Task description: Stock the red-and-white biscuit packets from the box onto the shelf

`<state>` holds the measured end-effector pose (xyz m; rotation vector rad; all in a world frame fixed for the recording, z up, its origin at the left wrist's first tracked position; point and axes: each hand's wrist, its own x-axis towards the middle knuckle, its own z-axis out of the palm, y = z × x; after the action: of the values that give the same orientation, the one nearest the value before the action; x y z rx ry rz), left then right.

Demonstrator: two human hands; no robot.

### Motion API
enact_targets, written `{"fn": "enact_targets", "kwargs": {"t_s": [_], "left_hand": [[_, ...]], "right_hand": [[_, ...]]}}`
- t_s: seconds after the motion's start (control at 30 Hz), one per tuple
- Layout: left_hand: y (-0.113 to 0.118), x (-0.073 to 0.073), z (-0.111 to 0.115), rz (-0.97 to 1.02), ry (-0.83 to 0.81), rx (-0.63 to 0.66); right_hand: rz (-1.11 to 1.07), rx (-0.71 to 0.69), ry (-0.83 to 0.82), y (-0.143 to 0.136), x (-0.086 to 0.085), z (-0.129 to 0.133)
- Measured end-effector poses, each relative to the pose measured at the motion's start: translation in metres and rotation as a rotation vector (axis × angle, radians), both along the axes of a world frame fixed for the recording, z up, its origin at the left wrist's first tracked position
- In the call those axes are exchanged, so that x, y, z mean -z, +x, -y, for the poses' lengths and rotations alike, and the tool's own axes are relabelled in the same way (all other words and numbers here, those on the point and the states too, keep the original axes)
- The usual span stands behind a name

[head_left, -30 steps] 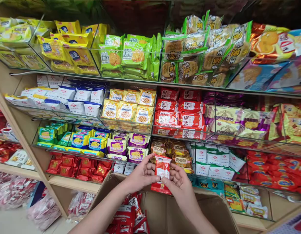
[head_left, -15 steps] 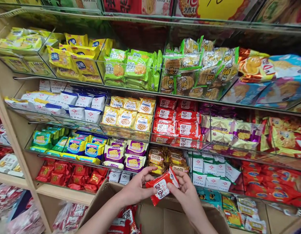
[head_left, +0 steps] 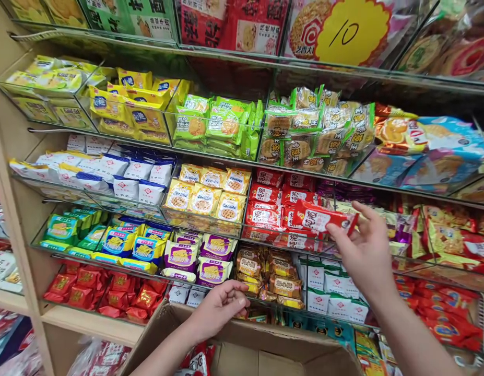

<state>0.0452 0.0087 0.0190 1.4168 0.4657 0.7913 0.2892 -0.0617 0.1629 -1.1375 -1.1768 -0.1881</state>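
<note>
Carrying the red packet (head_left: 315, 217) in the right hand (head_left: 365, 250) alone now, after a two-handed grip low over the cardboard box (head_left: 300, 337) half a second ago. Pinched near its right end between thumb and fingers, lying lengthwise from left to right with the printed label in plain sight. Raised since then to the middle shelf, in front of the right part of the compartment with the matching red packets (head_left: 264, 194). Overlapping some of those in view; impossible to tell from this angle whether touching them or just apart. Turned as well, from a steeper slant to a flatter pose, closer to the lie of its neighbours.

Gone from the left hand (head_left: 220, 309), with thumb and fingers there loosely curled, parted and holding nothing visible. Hovering on that side above the far rim of the box, just near of the purple packets (head_left: 216, 265) and left of the brown packets (head_left: 284, 274). Showing inside the box, at the near left, some loose red packets (head_left: 200, 360), partly cut off by the edge of the view.

Meaning, as a judgement, a shift from two-handed straightening to one-handed setting in among its own kind. Brought to a fitting spot, by the look of colour and label, but not yet released.
</note>
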Motion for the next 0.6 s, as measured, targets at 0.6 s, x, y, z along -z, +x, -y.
{"fn": "enact_targets", "kwargs": {"t_s": [0.6], "left_hand": [[-0.002,-0.004,0.003,-0.039,-0.016,-0.011]], "right_hand": [[1.115,0.522,-0.785,0.006,-0.045,-0.048]]}}
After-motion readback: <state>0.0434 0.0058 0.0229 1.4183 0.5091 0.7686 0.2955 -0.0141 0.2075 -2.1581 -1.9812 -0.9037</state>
